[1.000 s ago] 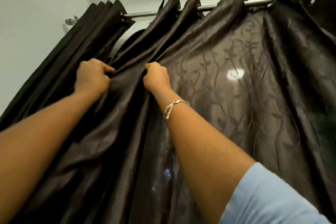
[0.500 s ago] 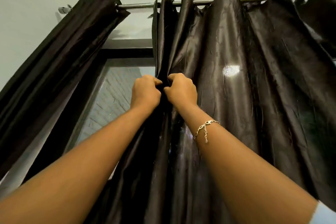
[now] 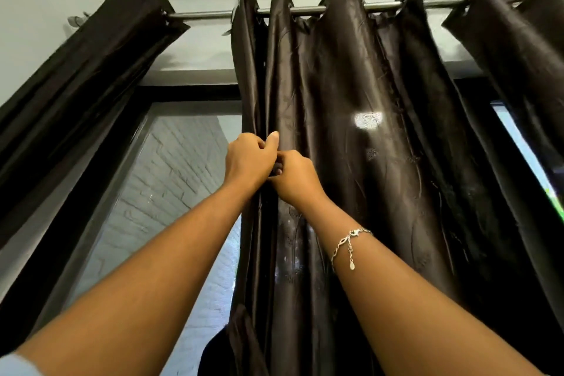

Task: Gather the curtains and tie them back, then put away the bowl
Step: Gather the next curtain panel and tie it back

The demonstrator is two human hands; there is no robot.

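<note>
Both hands, left (image 3: 248, 159) and right (image 3: 294, 178), touch each other and pinch the edge of the curtain (image 3: 351, 162), with the rod (image 3: 308, 9) at twelve o'clock.

Both arms were stretched upward; left hand (image 3: 248, 159) and right hand (image 3: 294, 175) touched, fingers curled, pinching the curtain (image 3: 351, 85).
</note>
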